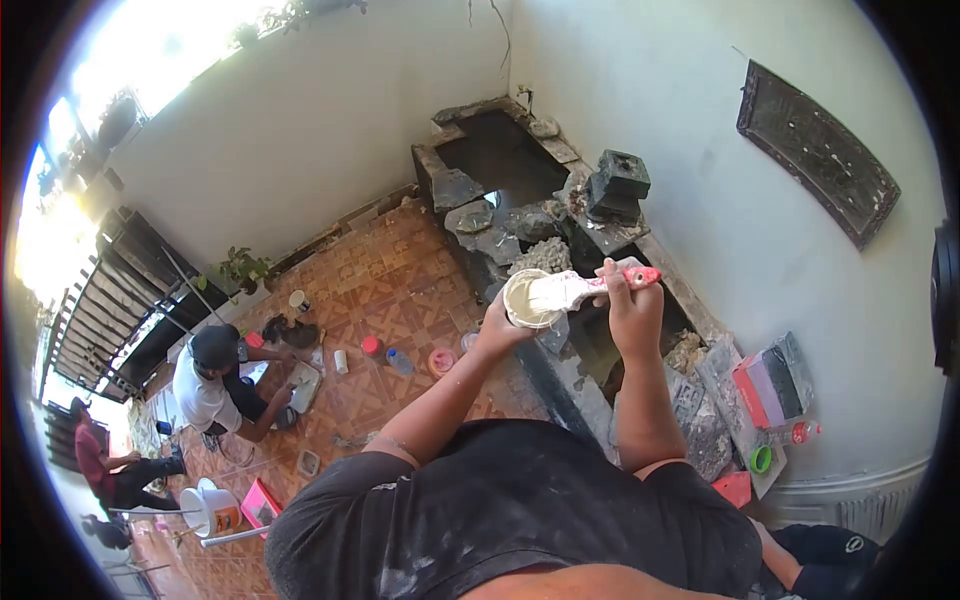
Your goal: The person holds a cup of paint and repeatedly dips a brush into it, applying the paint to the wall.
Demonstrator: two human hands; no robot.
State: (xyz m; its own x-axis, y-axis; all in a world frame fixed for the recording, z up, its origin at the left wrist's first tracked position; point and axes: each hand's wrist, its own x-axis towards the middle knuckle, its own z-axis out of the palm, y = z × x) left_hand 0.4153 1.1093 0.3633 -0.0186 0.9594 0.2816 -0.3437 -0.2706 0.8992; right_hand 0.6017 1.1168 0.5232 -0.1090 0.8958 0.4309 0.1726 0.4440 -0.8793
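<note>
My left hand (498, 330) is wrapped round a small round tub (518, 308) with pale cream paint inside. In my right hand (632, 312) is a paintbrush (570, 290) with a red handle tip, its bristles and lower handle caked in white. The brush lies nearly level, its bristles over the mouth of the tub. Both hands are held out in front of my chest, above the stone-edged pond (505, 160). My left fingers are partly hidden behind the tub.
Rough stones and a dark block (617, 180) line the pond. On the left a person in a white shirt (205, 380) crouches on the tiled floor (400, 260); another person (95, 455) sits farther off. A white bucket (208, 510) stands lower left. A dark panel (815, 150) hangs on the right wall.
</note>
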